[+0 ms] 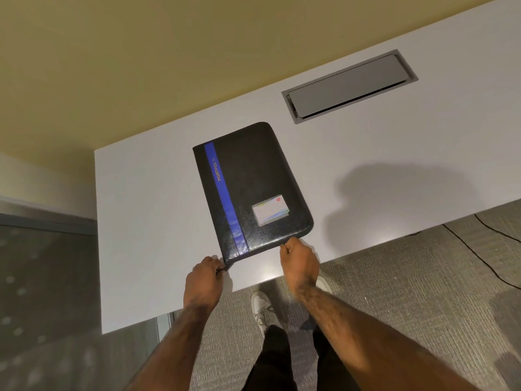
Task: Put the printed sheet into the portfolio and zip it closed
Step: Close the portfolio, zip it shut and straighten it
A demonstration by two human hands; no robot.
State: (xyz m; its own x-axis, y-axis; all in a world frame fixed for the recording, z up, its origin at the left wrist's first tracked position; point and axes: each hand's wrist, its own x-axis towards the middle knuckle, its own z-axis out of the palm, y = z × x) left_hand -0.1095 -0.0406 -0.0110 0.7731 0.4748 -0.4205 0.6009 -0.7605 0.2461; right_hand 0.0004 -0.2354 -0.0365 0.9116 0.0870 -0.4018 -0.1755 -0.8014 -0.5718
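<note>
**A:** Portfolio (251, 190) lies flat and closed on the white bench (141, 221), blue stripe and name card facing up, its near edge close to the bench's front rim. No printed sheet shows anywhere, so it is either inside already or out of view; I cannot tell which.

**B:** And the hands?

**A:** Left hand (203, 275) is clenched on the corner at about 7 o'clock of the cover, pinching what looks like a small dark tab. Right hand (299, 259) is clenched at about 5 o'clock on the near edge, fingers closed on something small, probably the zipper pull, though it is too tiny to be sure.

**B:** What could go wrong from here?

**A:** If the left grip slackens, the case may slide or swing on the smooth bench instead of the slider travelling. The rounded corner at 4 o'clock is a likely snag point; a pull off the line of the teeth could jam it there. A sheet edge poking into the track would also catch.

**B:** So the case sits where, relative to the grips?

**A:** Toward 12 o'clock of both, touching each at its near edge.
</note>
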